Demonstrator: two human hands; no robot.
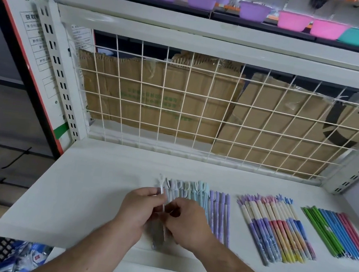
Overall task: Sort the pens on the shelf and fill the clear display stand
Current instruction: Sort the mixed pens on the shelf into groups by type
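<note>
On the white shelf (81, 191) lie three sorted rows of pens. The left row (200, 197) is white, pale blue and lilac, with shaped caps. My left hand (137, 210) pinches a white pen (161, 189) at that row's left end. My right hand (186, 222) lies curled over the same pens right beside it, its fingertips on them. Both hands hide the lower halves of the white pens. A middle row (275, 229) has cream tops and purple, red, yellow and blue bodies. At the right lies a row of thin green, blue and pink pens (338, 234). No clear display stand is in view.
A white wire grid (200, 106) backs the shelf, with flattened cardboard (160, 97) behind it. Purple, pink and teal bowls (294, 20) stand on the upper shelf. A slotted upright (55, 68) rises at the left. Below the shelf's front edge at left sits a dark crate of packets (16, 256).
</note>
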